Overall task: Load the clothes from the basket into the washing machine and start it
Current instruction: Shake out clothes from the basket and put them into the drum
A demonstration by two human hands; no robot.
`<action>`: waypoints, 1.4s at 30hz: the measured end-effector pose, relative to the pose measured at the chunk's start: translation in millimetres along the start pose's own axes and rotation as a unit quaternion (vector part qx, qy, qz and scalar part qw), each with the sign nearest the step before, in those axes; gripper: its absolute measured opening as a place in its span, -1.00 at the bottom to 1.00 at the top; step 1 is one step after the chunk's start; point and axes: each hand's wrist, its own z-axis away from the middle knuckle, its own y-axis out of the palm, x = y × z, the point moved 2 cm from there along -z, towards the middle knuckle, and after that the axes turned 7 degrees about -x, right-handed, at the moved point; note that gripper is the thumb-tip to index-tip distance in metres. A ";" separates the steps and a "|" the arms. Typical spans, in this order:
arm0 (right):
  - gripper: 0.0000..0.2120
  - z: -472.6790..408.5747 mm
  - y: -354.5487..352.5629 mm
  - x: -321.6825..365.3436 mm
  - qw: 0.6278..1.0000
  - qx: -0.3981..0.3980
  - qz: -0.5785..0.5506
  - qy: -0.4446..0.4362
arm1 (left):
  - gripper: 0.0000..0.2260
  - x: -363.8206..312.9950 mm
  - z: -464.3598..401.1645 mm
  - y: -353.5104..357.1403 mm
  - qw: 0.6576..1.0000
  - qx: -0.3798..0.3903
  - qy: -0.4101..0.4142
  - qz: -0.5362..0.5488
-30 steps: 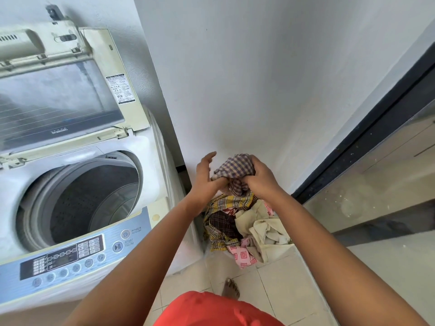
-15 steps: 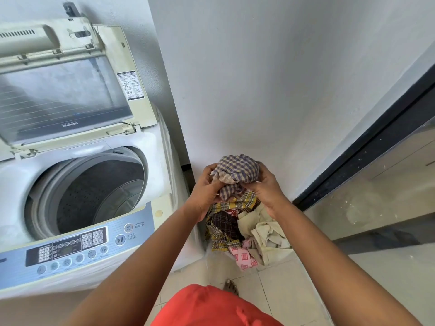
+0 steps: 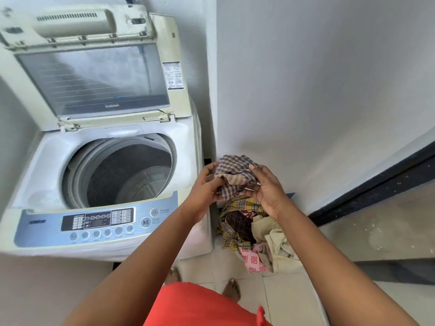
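A bunched checked cloth [image 3: 234, 173] in blue and beige is held between both hands, above the clothes pile. My left hand [image 3: 205, 189] grips its left side and my right hand [image 3: 267, 189] curls round its right side. Below them lies a heap of clothes [image 3: 247, 229]: yellow plaid, dark plaid, cream and pink patterned pieces; the basket under it is mostly hidden. To the left stands the top-loading washing machine [image 3: 47, 161] with its lid [image 3: 94, 78] raised and the drum [image 3: 131, 175] showing no clothes. Its control panel [image 3: 98, 222] faces me.
A white wall corner [image 3: 211, 90] stands right beside the machine, just behind the hands. A dark-framed glass door [image 3: 376, 196] runs along the right. My bare feet [image 3: 231, 290] are on the tiled floor near the clothes.
The left hand closed onto the checked cloth, which both hands have bunched and lifted slightly. The view has shifted left, bringing more of the machine into sight.
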 end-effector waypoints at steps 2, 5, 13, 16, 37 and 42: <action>-0.92 -3.2 17.0 -2.7 1.000 0.012 0.010 0.004 | -0.64 -5.0 -1.1 -15.8 0.999 -0.021 -0.001 0.029; -0.92 -9.8 48.6 -9.1 0.999 0.031 0.016 0.012 | -0.73 -12.2 -5.8 -45.6 0.997 -0.058 -0.005 0.053; -0.89 -20.7 153.2 -48.8 0.996 0.024 0.088 0.011 | -0.87 -32.3 -20.9 -149.6 0.989 -0.143 0.006 0.040; -0.88 -23.9 185.7 -64.2 0.987 0.022 0.156 -0.005 | -0.87 -37.4 -24.8 -186.8 0.986 -0.165 0.007 0.023; -0.53 -78.0 298.0 -152.3 0.817 0.092 0.568 0.024 | -0.80 -30.8 -64.7 -318.2 0.946 -0.158 -0.234 -0.161; -0.56 -80.7 302.2 -156.5 0.814 0.093 0.573 0.024 | -0.78 -30.0 -70.9 -324.2 0.943 -0.154 -0.234 -0.179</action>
